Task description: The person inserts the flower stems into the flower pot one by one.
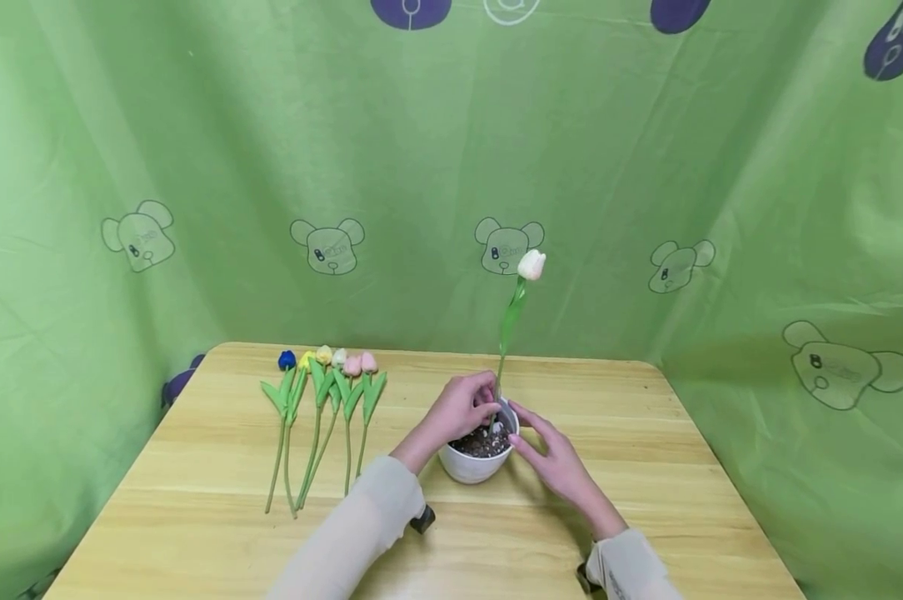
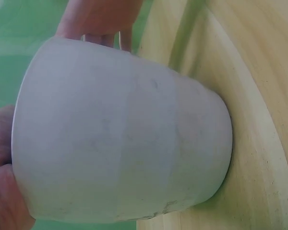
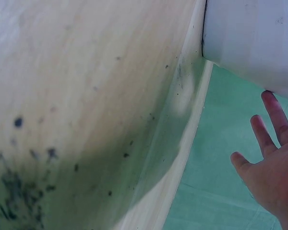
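A pale pink-white artificial tulip (image 1: 531, 265) stands tall out of a white pot (image 1: 470, 472) of dark soil (image 1: 481, 443), its stem leaning slightly right. Over the pot's left side, my left hand (image 1: 461, 407) pinches the lower stem near the soil. My right hand (image 1: 556, 467) rests with extended fingers against the pot's right rim. From the left wrist, the pot wall (image 2: 120, 134) fills most of the view, with part of the left hand (image 2: 7, 177) at its rim. In the right wrist view, spread fingers of the right hand (image 3: 273, 167) reach the pot's side.
Several artificial tulips (image 1: 320, 408), blue, yellow, white and pink, lie in a row on the wooden table (image 1: 197, 517) left of the pot. Dark soil crumbs (image 3: 21, 191) dot the tabletop. A green printed curtain (image 1: 421, 167) hangs around the table.
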### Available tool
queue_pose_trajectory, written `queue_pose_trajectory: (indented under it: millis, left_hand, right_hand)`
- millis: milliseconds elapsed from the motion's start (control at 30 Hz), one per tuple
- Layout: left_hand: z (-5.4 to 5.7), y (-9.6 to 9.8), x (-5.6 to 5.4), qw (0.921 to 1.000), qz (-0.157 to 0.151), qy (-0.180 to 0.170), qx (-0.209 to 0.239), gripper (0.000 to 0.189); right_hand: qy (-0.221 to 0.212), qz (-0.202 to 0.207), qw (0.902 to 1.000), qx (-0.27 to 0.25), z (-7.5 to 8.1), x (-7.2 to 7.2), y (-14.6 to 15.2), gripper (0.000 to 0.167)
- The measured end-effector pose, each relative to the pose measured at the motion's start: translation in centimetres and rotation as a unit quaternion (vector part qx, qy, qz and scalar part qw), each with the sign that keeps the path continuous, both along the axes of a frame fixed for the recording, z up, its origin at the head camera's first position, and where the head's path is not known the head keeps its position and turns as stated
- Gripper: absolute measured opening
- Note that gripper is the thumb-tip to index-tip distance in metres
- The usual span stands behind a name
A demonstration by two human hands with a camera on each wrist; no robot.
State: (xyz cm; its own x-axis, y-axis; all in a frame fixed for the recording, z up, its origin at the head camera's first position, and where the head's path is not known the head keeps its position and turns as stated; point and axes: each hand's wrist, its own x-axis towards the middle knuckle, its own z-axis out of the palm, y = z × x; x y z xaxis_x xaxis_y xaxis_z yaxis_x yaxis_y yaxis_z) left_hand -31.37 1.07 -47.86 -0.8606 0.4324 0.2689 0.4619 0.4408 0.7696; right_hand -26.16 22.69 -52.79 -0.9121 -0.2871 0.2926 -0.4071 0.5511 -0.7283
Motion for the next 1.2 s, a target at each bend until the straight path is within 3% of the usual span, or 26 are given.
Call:
queue_pose_trajectory:
  millis: [533,767,1200]
  left_hand:
    - [0.09,0.33,0.37,0.9992,0.002,0.001,-0.039,0.011]
    - [-0.21,0.54,0.34,0.9975,0.019,0.022,-0.064,0.011]
    - [0.00,0.50,0.27,0.9975,0.023,0.017,-0.065,0.012]
  right_hand:
    - [-0.003,0.000,1.0000,-0.002,0.02,0.01,0.00,0.058]
    - [-0.003,-0.002,1.0000,0.006,-0.04,-0.03,0.19,0.058]
    - [-0.007,0.003,1.0000,0.003,0.29,-0.12,0.06,0.058]
